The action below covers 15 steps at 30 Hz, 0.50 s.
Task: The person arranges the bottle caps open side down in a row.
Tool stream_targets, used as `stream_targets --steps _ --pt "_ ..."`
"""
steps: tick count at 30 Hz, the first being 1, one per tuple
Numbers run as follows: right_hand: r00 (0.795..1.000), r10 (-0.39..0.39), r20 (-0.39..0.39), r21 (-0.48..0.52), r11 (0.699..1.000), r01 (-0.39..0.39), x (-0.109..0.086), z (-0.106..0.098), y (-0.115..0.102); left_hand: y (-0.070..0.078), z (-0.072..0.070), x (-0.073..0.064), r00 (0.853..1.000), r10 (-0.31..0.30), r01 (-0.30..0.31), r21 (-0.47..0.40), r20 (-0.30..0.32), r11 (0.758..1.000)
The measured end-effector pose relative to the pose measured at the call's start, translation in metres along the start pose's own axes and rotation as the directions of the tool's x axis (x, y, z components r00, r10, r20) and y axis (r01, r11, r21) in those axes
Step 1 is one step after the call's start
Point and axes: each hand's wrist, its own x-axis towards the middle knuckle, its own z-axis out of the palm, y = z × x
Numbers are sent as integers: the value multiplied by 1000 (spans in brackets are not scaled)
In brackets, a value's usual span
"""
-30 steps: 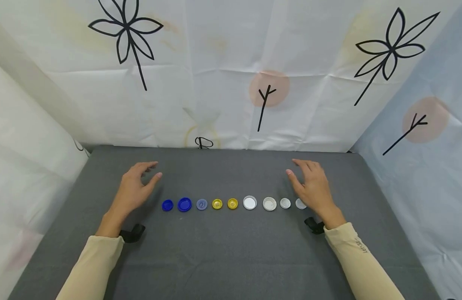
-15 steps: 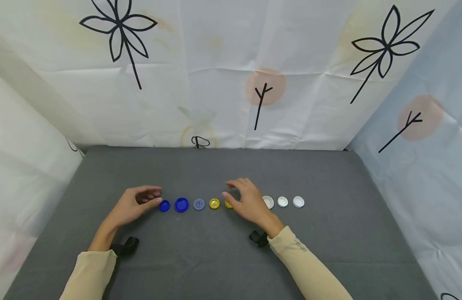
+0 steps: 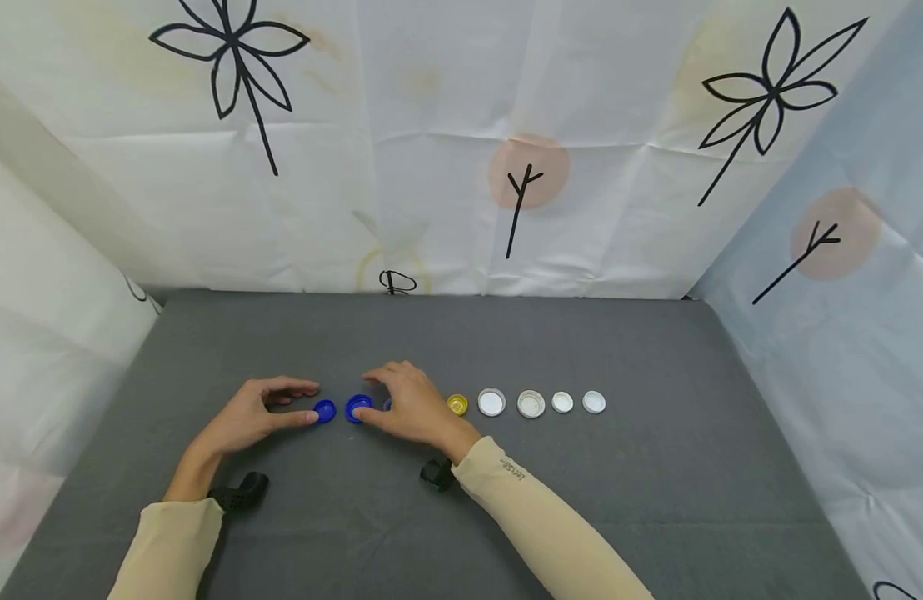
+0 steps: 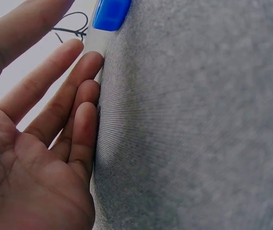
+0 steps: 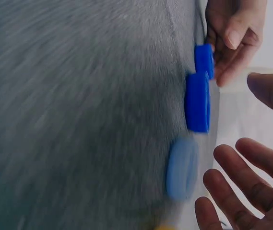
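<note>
Blue caps at the left end of the row: small blue cap (image 3: 324, 411) outermost, larger blue cap (image 5: 197, 102) beside it, a gap between, both lying on the grey cloth-covered bench (image 3: 356, 542). My left hand (image 3: 250, 412) has thumb and fingers well parted, nothing held; thumb tip is at the small blue cap's near left edge, forefinger up beyond it; can't tell if the thumb touches. My right hand (image 3: 412, 408) is spread as well, no grip; head view puts its thumb over the larger blue cap's near rim, right wrist view shows its fingers clear of the caps, so contact is doubtful. Pale blue cap (image 5: 182, 170) is next along, mostly hidden under my right hand from above; yellow cap (image 3: 457, 405) and white caps (image 3: 491, 402) lie further right. Judging by pose, it's one cap per hand. Best way: fingertips low, thumb on the near rim, forefinger on the far rim, pinch level; pressing from above likely tips or skids something this shallow. Right palm wants to be high, spare fingers tucked, so the pale blue cap isn't knocked. Left pinch should be even, no thumb shove.
</note>
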Motion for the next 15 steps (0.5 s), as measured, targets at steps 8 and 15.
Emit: stream_targets --steps 8,15 --pt "996 30 83 -91 996 -23 17 16 -13 4 -2 1 998 53 -53 -22 20 998" --pt "998 32 59 -184 983 -21 21 28 -18 5 -2 0 997 72 -72 1 29 997"
